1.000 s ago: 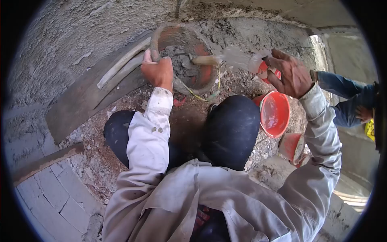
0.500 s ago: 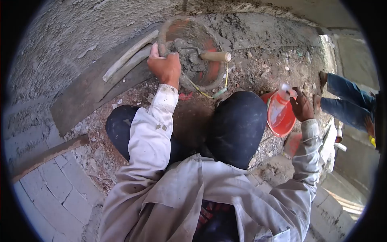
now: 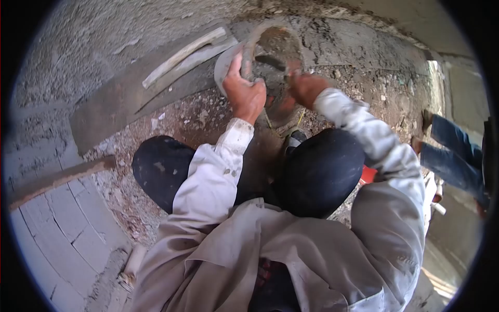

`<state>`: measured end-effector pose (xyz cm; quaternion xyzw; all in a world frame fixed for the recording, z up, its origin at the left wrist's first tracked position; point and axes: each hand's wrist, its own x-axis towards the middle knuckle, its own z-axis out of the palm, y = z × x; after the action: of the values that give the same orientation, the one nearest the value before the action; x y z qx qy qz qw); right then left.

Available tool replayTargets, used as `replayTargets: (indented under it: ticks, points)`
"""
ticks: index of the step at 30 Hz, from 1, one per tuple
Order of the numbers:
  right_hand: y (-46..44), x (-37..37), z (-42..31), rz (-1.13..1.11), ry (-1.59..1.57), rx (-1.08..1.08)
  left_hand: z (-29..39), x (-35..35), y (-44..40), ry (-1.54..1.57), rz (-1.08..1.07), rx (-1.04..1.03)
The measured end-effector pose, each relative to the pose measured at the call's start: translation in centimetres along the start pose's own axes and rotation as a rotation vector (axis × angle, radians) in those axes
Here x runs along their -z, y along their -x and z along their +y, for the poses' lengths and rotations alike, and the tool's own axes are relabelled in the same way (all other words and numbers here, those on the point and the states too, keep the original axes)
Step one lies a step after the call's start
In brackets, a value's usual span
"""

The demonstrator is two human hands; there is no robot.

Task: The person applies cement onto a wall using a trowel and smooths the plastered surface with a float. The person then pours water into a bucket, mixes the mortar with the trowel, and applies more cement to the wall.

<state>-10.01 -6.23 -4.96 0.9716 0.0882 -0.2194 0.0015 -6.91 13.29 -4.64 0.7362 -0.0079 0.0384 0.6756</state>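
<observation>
A mortar-smeared bucket (image 3: 224,67) is tipped on its side edge ahead of my knees, its opening facing me. My left hand (image 3: 245,98) is closed on the bucket's near left rim, thumb along the outside. At the opening's right side, my right hand (image 3: 310,89) is closed and slightly blurred. A trowel (image 3: 271,63) reaches from it into the bucket, only its dark blade showing; the fingers cover the handle. Wet grey mortar coats the bucket's inside.
Two wooden strips (image 3: 184,56) lie on a grey board (image 3: 99,119) along the rough wall. Rubble covers the ground. A red container (image 3: 368,174) shows partly behind my right sleeve. Another person's legs (image 3: 451,151) are at the right. A wooden batten (image 3: 62,179) lies on blocks at the left.
My right hand has left the red container and taken hold of the trowel in the bucket. My left hand has tilted the bucket and shifted it right.
</observation>
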Motion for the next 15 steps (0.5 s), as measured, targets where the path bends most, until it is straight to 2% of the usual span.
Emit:
replayTargets:
  ticks: [1, 3, 6, 9, 10, 13, 15]
  points:
    - [0.9, 1.8, 0.7, -0.013, 0.061, 0.077, -0.5, 0.2, -0.1, 0.019, 0.015, -0.010]
    - [0.1, 3.0, 2.5, -0.043, -0.045, 0.132, -1.5, 0.0, -0.7, 0.070, 0.027, -0.053]
    - [-3.4, -1.3, 2.4, -0.246, -0.597, -0.280, -2.1, 0.1, -1.1, 0.159, 0.036, -0.055]
    - [-4.2, 0.7, -1.4, -0.628, -0.675, -0.371, -3.2, 1.0, -2.4, 0.256, 0.093, -0.018]
    - [-3.7, 1.8, -1.6, -0.648, -0.512, -0.186, -3.6, 1.6, -2.3, 0.297, 0.111, 0.023]
    - [-1.1, 7.0, -3.7, -0.425, -0.145, 0.044, -1.8, 2.0, -1.9, 0.383, 0.112, 0.075]
    - [-1.6, 7.1, -2.7, -0.168, 0.036, 0.180, -1.7, 2.2, -1.4, 0.392, 0.108, 0.062]
